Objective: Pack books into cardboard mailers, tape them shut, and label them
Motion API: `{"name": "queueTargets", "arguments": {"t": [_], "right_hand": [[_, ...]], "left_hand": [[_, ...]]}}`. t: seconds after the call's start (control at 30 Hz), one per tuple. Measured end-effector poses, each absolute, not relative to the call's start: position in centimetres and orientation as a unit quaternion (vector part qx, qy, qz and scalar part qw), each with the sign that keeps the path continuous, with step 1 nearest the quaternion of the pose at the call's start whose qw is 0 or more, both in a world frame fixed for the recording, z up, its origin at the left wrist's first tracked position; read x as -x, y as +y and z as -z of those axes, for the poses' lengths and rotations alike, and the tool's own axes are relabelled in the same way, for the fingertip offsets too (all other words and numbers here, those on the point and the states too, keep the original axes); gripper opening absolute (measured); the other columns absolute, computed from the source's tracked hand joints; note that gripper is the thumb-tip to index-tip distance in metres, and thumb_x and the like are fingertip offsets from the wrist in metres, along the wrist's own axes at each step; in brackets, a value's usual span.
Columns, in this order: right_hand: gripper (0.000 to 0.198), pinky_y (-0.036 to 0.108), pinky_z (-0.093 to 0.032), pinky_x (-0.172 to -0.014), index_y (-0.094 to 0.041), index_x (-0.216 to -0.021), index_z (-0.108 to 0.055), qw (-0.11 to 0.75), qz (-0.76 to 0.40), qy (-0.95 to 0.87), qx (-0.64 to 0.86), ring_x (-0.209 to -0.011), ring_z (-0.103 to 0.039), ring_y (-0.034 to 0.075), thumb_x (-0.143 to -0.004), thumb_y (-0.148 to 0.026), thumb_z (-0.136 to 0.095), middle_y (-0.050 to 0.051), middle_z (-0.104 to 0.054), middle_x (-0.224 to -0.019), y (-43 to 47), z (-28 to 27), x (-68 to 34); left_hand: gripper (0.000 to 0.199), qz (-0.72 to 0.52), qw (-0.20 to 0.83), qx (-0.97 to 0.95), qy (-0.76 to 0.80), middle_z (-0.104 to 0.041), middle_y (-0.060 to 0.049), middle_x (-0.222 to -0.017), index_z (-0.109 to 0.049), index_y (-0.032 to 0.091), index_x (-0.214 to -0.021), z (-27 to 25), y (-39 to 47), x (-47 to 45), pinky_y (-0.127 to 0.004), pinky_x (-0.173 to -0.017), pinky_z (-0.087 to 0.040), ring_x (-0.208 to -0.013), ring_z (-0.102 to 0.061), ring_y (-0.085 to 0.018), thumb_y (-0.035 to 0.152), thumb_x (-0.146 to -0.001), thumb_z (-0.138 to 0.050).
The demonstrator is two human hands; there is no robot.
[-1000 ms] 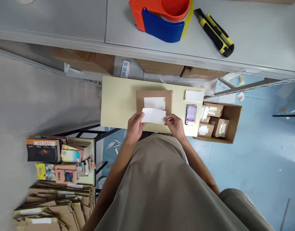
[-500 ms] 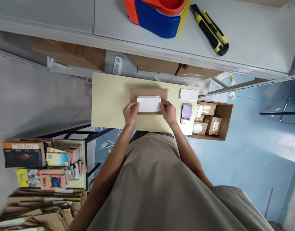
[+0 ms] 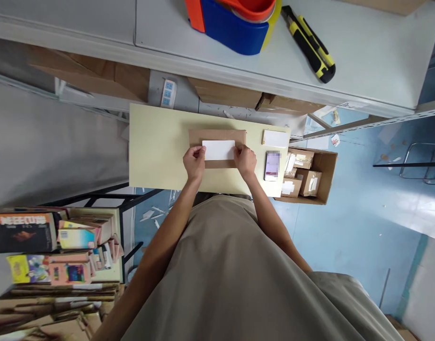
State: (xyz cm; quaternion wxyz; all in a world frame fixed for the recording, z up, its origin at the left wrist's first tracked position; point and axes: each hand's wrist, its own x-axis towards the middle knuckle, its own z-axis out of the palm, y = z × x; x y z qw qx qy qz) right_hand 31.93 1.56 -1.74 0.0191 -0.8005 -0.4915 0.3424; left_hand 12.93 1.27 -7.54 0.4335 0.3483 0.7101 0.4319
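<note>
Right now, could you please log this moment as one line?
left hand: holds left end of white slip | right hand: holds its right end | white slip: over cardboard box, contact unclear | phone: on table

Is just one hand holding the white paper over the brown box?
No, the left hand and right hand each hold one end of the white paper.

The box (image 3: 217, 134) lies on the table (image 3: 156, 151), left of the phone (image 3: 272, 166).
</note>
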Motion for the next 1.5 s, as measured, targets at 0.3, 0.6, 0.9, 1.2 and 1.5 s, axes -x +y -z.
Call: {"name": "queueTargets", "arguments": {"t": [0.3,0.6,0.9,1.2,1.5], "right_hand": [[0.025,0.044,-0.058,-0.098,-0.021,-0.116,-0.073,0.022,-0.337,-0.472,0.815,-0.112,-0.076,0.034,-0.114,-0.038,-0.054,0.015,-0.081,-0.120,1.7,1.6,-31.5],[0.013,0.042,-0.061,-0.093,-0.025,-0.099,-0.081,-0.040,-0.390,-0.505,0.768,-0.106,-0.076,0.033,-0.099,-0.037,-0.076,0.012,-0.082,-0.109,1.6,1.0,-33.1],[0.019,0.043,-0.060,-0.095,-0.023,-0.104,-0.081,0.037,-0.327,-0.503,0.799,-0.103,-0.075,0.031,-0.106,-0.036,-0.066,0.011,-0.083,-0.109,5.8,2.0,-32.4],[0.007,0.042,-0.060,-0.096,-0.024,-0.098,-0.082,-0.062,-0.384,-0.558,0.733,-0.109,-0.075,0.031,-0.095,-0.030,-0.082,0.012,-0.080,-0.114,3.6,1.9,-30.5],[0.024,0.041,-0.059,-0.101,-0.024,-0.112,-0.081,0.027,-0.361,-0.542,0.758,-0.112,-0.075,0.028,-0.110,-0.034,-0.059,0.011,-0.083,-0.117,5.4,1.9,-28.2]], "left_hand": [[0.018,-0.412,0.427,-0.360,0.720,-0.077,-0.005,-0.090,-0.077,0.020,-0.091,8.0,1.4,-12.7,-0.033,-0.084,-0.053,-0.084,-0.068,-0.020,0.037,-0.089,-0.079],[0.016,-0.406,0.431,-0.359,0.722,-0.073,-0.004,-0.087,-0.075,0.021,-0.091,8.3,1.4,-12.7,-0.033,-0.084,-0.051,-0.084,-0.066,-0.021,0.036,-0.090,-0.078],[0.014,-0.402,0.418,-0.360,0.731,-0.076,-0.004,-0.089,-0.076,0.021,-0.090,8.5,1.3,-12.9,-0.033,-0.082,-0.051,-0.080,-0.066,-0.019,0.035,-0.090,-0.076],[0.016,-0.402,0.425,-0.364,0.725,-0.077,-0.005,-0.094,-0.076,0.022,-0.094,8.8,0.8,-12.7,-0.033,-0.085,-0.051,-0.085,-0.068,-0.021,0.038,-0.092,-0.078],[0.015,-0.383,0.407,-0.373,0.741,-0.079,-0.005,-0.095,-0.078,0.023,-0.095,9.1,0.9,-12.8,-0.034,-0.086,-0.051,-0.083,-0.069,-0.021,0.038,-0.094,-0.076]]}}
